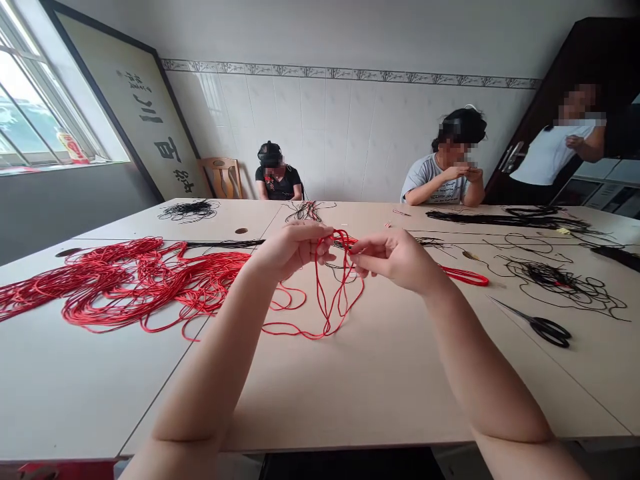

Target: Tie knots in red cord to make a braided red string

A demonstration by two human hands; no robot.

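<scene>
My left hand [293, 248] and my right hand [395, 259] are raised above the table [350, 387], close together, each pinching a length of red cord [330, 293]. The cord hangs in loops between the two hands and trails down onto the tabletop. A big tangled pile of red cord [130, 280] lies to the left of my left arm. A tidy bundle of red cord [465, 275] rests just beyond my right hand.
Black scissors [543, 327] lie at the right. Black cord tangles [560, 280] and bundles [505, 219] spread over the far right, another black tangle [189, 210] at the far left. Two people sit at the far side; a third stands at the right.
</scene>
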